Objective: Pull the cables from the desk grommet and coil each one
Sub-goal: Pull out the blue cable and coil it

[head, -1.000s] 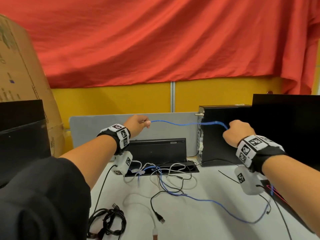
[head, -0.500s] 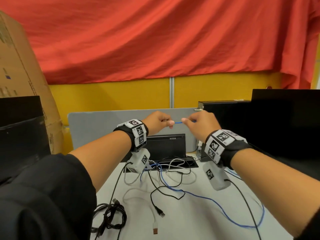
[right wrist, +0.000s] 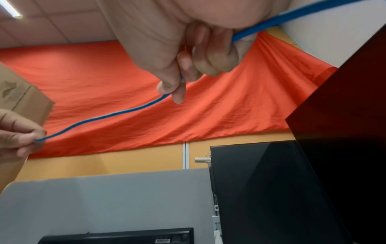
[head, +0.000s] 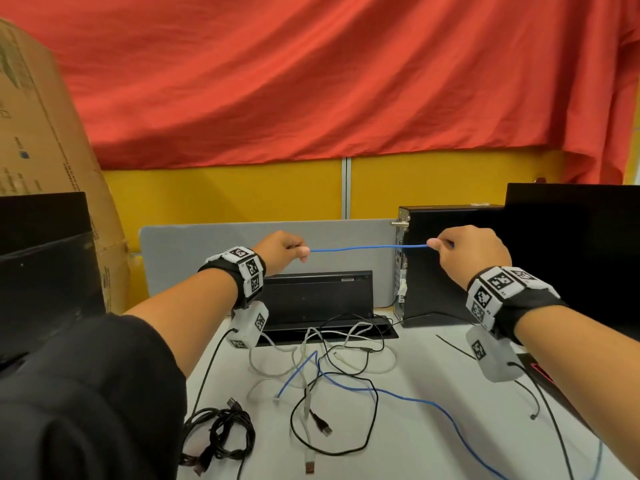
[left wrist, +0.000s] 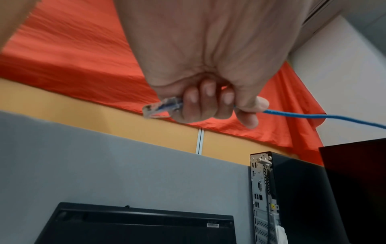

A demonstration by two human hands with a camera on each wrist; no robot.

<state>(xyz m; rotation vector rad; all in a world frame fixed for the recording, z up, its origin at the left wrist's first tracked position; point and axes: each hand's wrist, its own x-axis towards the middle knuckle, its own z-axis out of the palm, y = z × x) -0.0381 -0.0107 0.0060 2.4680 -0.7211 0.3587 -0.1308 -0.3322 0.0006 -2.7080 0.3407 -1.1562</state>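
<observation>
A blue network cable (head: 367, 248) is stretched level in the air between my two raised hands. My left hand (head: 289, 249) grips its end in a fist, and the clear plug (left wrist: 159, 107) sticks out past the little finger. My right hand (head: 446, 245) pinches the cable (right wrist: 100, 117) between thumb and forefinger farther along. The rest of the blue cable (head: 415, 400) trails over the white desk (head: 433, 358) off the bottom right. White, grey and black cables (head: 332, 348) lie tangled in front of the open desk grommet (head: 346, 329).
A coiled black cable bundle (head: 221, 434) lies at the desk's front left. A black flap (head: 317, 296) stands behind the grommet, a small computer tower (head: 446, 265) to its right, dark monitors (head: 571, 251) at both sides. A cardboard box (head: 38, 133) leans at left.
My hands came together half a second ago and have now drawn apart again, the right hand sliding out along the blue cable. More blue cable lies slack on the desk.
</observation>
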